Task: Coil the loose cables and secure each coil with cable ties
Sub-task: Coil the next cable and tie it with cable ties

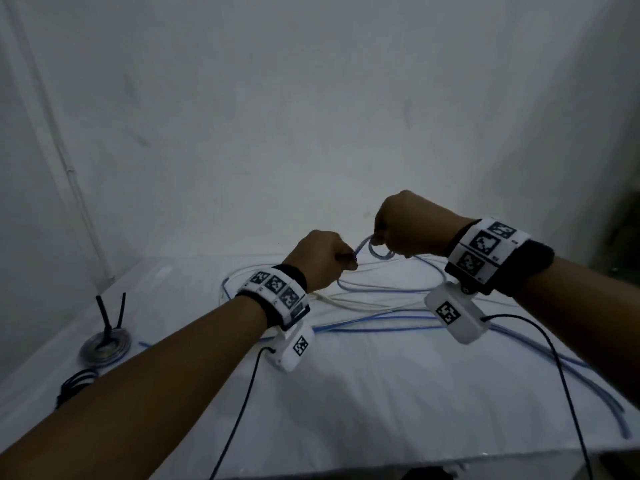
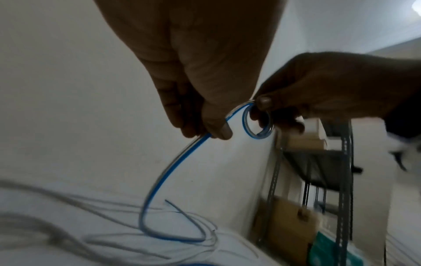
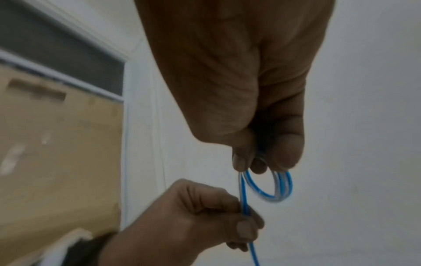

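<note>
A blue-and-white cable (image 1: 381,320) lies in loose runs across the white table (image 1: 381,427). One end is wound into a small coil (image 1: 379,252) of a few turns, raised above the table. My right hand (image 1: 381,237) pinches the top of that coil (image 3: 271,197) between thumb and fingers (image 3: 284,153). My left hand (image 1: 341,259) pinches the strand (image 2: 182,162) just below the coil (image 2: 257,137), and from there the cable drops to the table. A white cable (image 1: 346,301) lies mixed in with the blue one.
A tape roll with two black strips standing in it (image 1: 105,344) sits at the table's left edge, with a black bundle (image 1: 74,384) in front of it. Black wrist-camera leads (image 1: 554,358) hang over the table. A metal shelf with cardboard boxes (image 2: 318,180) stands to the right.
</note>
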